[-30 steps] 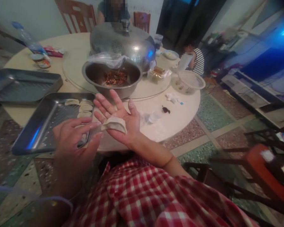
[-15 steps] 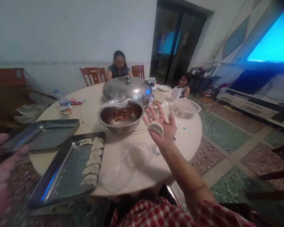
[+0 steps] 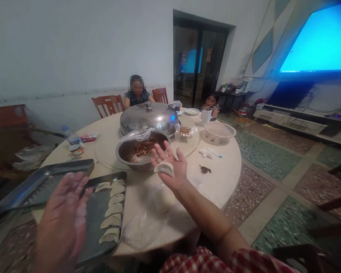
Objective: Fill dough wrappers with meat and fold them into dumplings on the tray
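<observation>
On the flat, upturned palm of my right hand rests a folded dumpling; the fingers are spread and the thumb points up. That hand is beside the rim of a steel bowl with dark reddish chopped filling. My left hand is raised, holding nothing, its fingers stretched upward, whitish as if floured. It covers part of a metal tray. Several dumplings lie in a column along that tray's right side. A pale lump of dough sits under clear plastic near my right forearm.
A second metal tray is at the left. Behind the bowl stands a large domed steel lid. A white basket, a paper cup and a bottle are on the round table. Two people are across it.
My left hand has come in from the left edge, now in front of the trays. My right hand, with the dumpling, has shifted left and slightly down. The view has turned slightly.
</observation>
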`<action>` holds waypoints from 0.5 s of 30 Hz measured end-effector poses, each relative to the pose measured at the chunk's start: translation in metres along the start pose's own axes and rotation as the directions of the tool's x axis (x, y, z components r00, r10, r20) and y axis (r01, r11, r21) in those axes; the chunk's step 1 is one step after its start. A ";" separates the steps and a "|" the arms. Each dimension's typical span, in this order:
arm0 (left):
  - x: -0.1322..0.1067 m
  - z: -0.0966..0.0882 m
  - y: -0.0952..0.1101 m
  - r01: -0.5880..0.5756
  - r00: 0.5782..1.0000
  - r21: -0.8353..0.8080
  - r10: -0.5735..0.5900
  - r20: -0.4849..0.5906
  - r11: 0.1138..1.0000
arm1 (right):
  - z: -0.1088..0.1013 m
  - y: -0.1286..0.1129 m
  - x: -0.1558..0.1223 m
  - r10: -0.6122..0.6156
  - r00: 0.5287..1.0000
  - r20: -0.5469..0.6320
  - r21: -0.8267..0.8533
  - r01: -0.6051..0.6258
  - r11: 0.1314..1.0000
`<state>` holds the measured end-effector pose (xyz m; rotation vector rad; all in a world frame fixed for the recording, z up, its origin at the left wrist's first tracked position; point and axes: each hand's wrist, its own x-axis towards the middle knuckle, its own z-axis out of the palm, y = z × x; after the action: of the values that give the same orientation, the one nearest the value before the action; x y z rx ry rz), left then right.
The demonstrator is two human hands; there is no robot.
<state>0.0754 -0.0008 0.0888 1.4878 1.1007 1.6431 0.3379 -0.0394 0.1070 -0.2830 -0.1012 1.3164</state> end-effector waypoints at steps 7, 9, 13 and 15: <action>-0.030 0.009 0.003 -0.373 0.927 0.191 0.373 0.041 0.908 | 0.011 0.054 -0.006 0.211 0.976 0.052 0.021 -0.212 0.977; -0.032 0.012 0.000 -0.426 0.904 0.220 0.402 0.147 0.878 | 0.010 0.063 -0.008 0.259 0.964 0.062 0.016 -0.260 0.965; -0.024 0.020 -0.017 -0.511 0.848 0.258 0.431 0.310 0.820 | 0.007 0.074 -0.012 0.361 0.930 0.063 -0.001 -0.362 0.932; -0.021 0.020 -0.023 -0.522 0.846 0.322 0.432 0.312 0.790 | 0.008 0.074 -0.012 0.360 0.930 0.071 -0.002 -0.361 0.933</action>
<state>0.0962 -0.0065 0.0595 2.3209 1.0189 1.5678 0.2640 -0.0334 0.0960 -0.2535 -0.1041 1.6935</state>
